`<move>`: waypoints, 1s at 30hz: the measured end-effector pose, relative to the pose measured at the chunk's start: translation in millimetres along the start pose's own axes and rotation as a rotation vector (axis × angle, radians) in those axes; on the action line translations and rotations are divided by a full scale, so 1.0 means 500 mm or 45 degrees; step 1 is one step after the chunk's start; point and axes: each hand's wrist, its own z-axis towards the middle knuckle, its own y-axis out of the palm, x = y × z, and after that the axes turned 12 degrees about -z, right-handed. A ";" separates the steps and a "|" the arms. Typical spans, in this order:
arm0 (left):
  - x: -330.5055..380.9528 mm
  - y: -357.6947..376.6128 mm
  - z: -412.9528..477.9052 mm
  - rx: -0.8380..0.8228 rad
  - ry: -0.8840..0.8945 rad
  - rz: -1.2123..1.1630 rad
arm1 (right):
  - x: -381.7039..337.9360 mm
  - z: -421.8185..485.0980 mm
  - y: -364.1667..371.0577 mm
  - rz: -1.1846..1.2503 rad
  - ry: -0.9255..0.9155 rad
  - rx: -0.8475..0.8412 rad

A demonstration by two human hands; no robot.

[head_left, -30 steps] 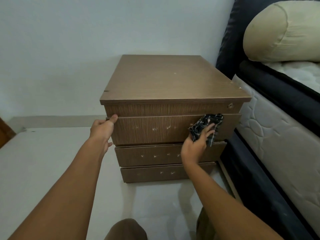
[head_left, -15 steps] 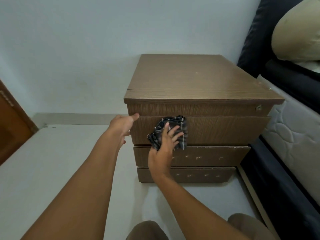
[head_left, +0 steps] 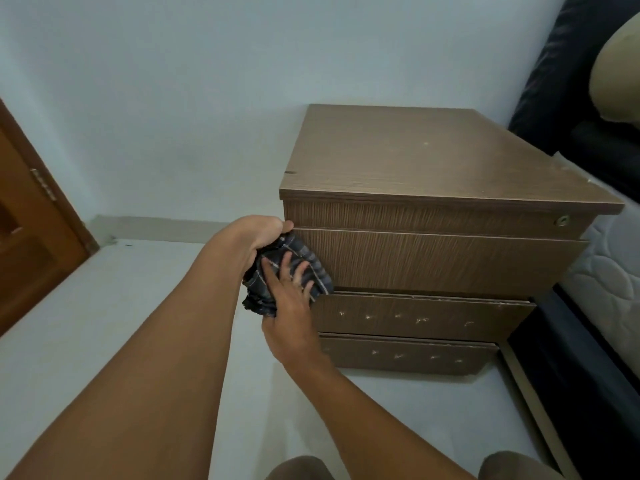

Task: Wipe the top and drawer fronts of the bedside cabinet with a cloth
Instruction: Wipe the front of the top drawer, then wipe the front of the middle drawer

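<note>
The bedside cabinet [head_left: 429, 216] stands on the pale floor [head_left: 104, 341] with its back to the light wall [head_left: 207, 81] and its right side just beside the bed's quilted white mattress [head_left: 609, 278]. It is brown with a fine wood-grain finish; its flat top overhangs the front slightly and carries a small pale speck near the middle and chipped spots along its right edge. Below the top runs a narrow front strip with a small round metal lock [head_left: 561, 221] at its right end, then three drawer fronts stacked one under another. The top drawer front [head_left: 450, 261] is the tallest and plain, while the two lower fronts show rows of small pale marks and a chipped upper edge. The cloth [head_left: 301, 261] is dark, with thin light checked lines, and lies bunched against the left end of the top drawer front, hanging a little past the cabinet's left corner. The right hand [head_left: 289, 299] presses it flat there, fingers spread over the fabric. The left hand [head_left: 259, 232] is curled at the drawer's upper left corner, touching the cloth's upper edge; I cannot tell whether it grips the drawer edge or the cloth. A brown wooden door [head_left: 27, 237] stands at the far left.
</note>
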 end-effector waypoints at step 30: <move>-0.285 0.196 0.067 0.561 0.565 -0.379 | 0.215 -0.092 -0.366 0.824 0.852 -0.489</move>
